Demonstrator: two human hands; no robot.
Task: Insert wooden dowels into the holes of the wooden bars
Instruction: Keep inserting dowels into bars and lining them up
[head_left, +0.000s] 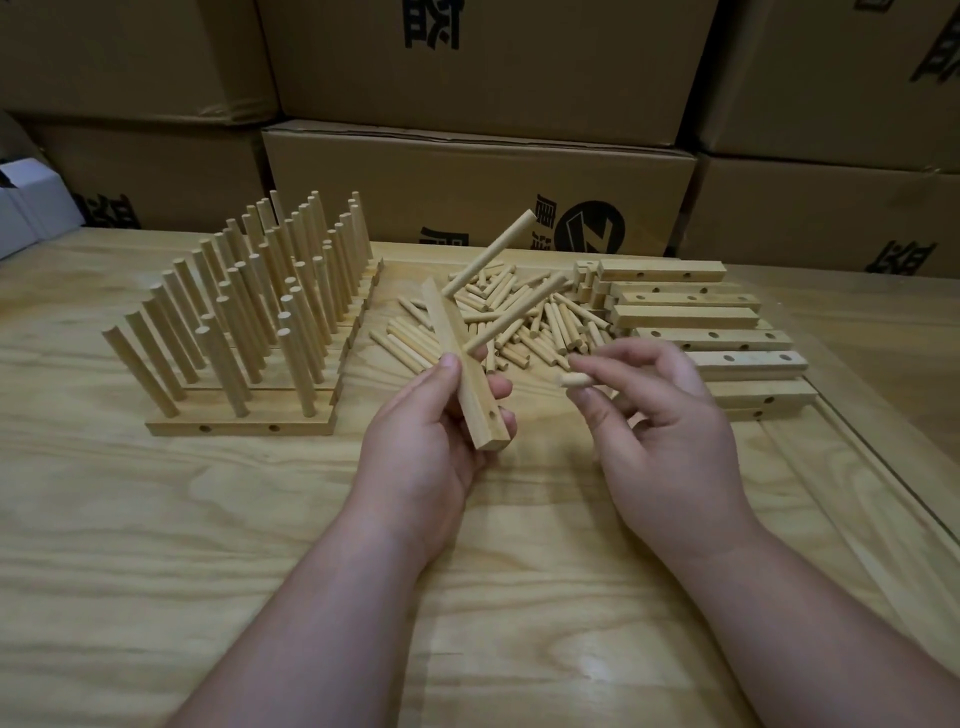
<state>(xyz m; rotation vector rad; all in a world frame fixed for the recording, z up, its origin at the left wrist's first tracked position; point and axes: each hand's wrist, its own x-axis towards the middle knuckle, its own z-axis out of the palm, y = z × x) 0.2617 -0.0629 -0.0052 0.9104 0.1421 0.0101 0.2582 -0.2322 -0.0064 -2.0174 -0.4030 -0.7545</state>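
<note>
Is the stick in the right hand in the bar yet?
Out. The right hand pinches the dowel apart from the bar.

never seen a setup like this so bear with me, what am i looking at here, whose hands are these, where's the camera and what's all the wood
There is no machine here: the one picture comes from a camera worn on a person's head, looking down at their own two bare hands over a wooden table. The left hand grips a wooden bar that already has two dowels standing out of it. The right hand pinches a single dowel in its fingers. Behind the hands lies a loose pile of dowels. To the right are stacked empty bars with holes. To the left stand finished bars, dowels upright. Cardboard boxes line the back.
</note>
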